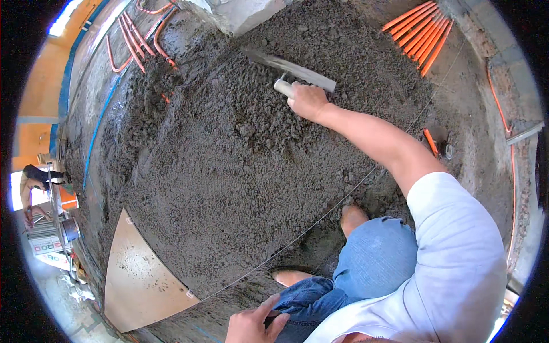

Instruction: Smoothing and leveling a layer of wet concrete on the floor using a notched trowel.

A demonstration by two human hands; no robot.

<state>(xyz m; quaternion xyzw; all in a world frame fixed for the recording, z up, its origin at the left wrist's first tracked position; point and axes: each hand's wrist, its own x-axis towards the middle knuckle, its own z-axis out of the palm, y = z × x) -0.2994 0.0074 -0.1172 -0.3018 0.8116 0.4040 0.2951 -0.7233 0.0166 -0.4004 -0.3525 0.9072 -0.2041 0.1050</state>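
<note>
We count one left hand [250,327], one right hand [309,102], two feet [353,219], one trowel [303,72], one pale board [143,280] and one string line [314,226]. At upper right we record at least seven orange pipes [423,34], exact total unclear.

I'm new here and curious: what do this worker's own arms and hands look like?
They are a person's, with no cables or machine parts showing. The right hand wears no glove, and the right forearm is bare below a short white sleeve. The left hand is gloveless too; its sleeve is out of view.
</note>
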